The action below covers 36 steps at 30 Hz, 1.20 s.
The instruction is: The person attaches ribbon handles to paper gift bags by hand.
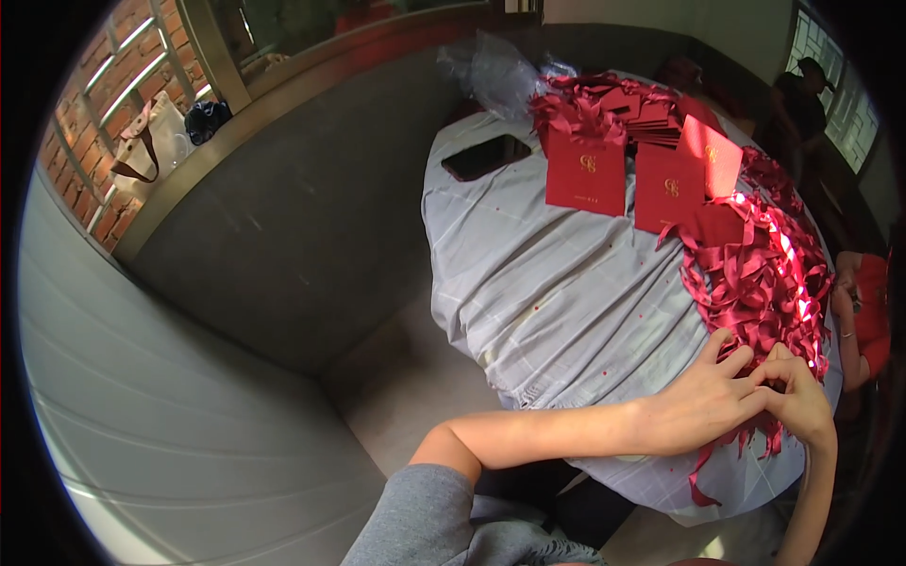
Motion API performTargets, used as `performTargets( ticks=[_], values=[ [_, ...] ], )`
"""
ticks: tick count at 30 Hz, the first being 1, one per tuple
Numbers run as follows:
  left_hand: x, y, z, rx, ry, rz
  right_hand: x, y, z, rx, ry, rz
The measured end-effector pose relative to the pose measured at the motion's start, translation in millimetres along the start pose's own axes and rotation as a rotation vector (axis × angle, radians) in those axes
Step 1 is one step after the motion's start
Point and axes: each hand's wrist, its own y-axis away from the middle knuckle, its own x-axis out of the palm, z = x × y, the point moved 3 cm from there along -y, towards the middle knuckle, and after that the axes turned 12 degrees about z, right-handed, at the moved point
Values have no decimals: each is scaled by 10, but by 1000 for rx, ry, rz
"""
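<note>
At the near right of the table, my left hand (703,401) and my right hand (800,394) meet with bent fingers over a heap of red ribbons (755,283). Red ribbon shows between and below the fingers, though the fingertips partly hide it. My left index finger points up and away from the others. Loose ribbon ends (701,476) hang under the hands onto the cloth. Beyond the heap lie flat red cards or pouches with gold marks, one red card (585,177) at left and another red card (668,187) beside it.
A pale, wrinkled cloth (566,292) covers the round table. A black phone (486,158) and clear plastic bag (495,80) are at its far left. More red cards (651,113) lie stacked behind. Someone in red (873,311) is at the right edge; a dark-clothed person (802,104) is farther off.
</note>
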Motion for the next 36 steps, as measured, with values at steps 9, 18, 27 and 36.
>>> performTargets(
  ticks=[9, 18, 27, 36],
  values=[
    [41, -19, 34, 28, 84, 76, 126, 73, -124, -115, -140, -226],
    [35, -61, 67, 49, 168, 137, 108, 88, -130, -141, -135, -269],
    [1, -49, 28, 76, 101, 131, 36, 123, -126, -124, -50, -38],
    [46, -35, -56, 72, 7, 78, 93, 119, -186, -91, -106, -85]
  ],
)
